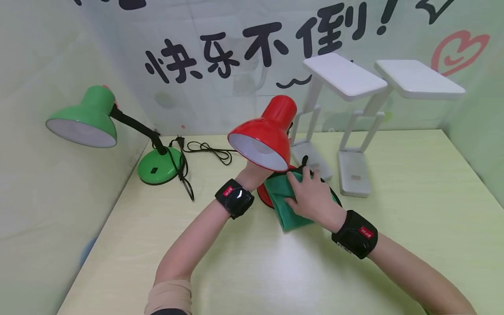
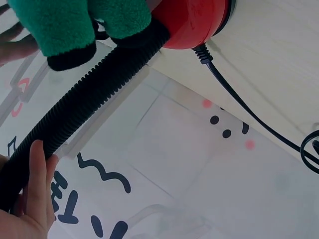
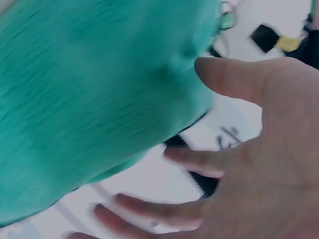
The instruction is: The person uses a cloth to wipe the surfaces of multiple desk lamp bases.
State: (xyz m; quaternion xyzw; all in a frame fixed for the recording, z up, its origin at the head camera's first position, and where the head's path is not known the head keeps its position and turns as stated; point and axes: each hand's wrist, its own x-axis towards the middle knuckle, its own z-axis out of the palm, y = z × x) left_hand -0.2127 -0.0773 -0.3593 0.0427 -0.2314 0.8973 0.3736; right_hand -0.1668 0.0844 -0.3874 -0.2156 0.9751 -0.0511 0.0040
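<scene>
A red desk lamp (image 1: 264,135) stands mid-table with its shade tipped toward the lower left. Behind that shade, my left hand (image 1: 253,175) grips the lamp's black ribbed neck (image 2: 79,107), fingers curled round it in the left wrist view. A green plush cloth (image 1: 289,210) with dark edging drapes over the red base (image 2: 194,22) at the foot of the neck. On top of the cloth, my right hand (image 1: 313,197) rests with fingers spread. In the right wrist view the thumb touches the cloth and the other fingers extend past its edge. Much of the base is hidden under the cloth.
To the left stands a green desk lamp (image 1: 157,168) with its black cord (image 1: 212,151) coiled on the table. Two white folding lamps (image 1: 354,173) stand close behind my right hand. A wall banner with black lettering (image 1: 261,41) hangs behind the table (image 1: 236,271).
</scene>
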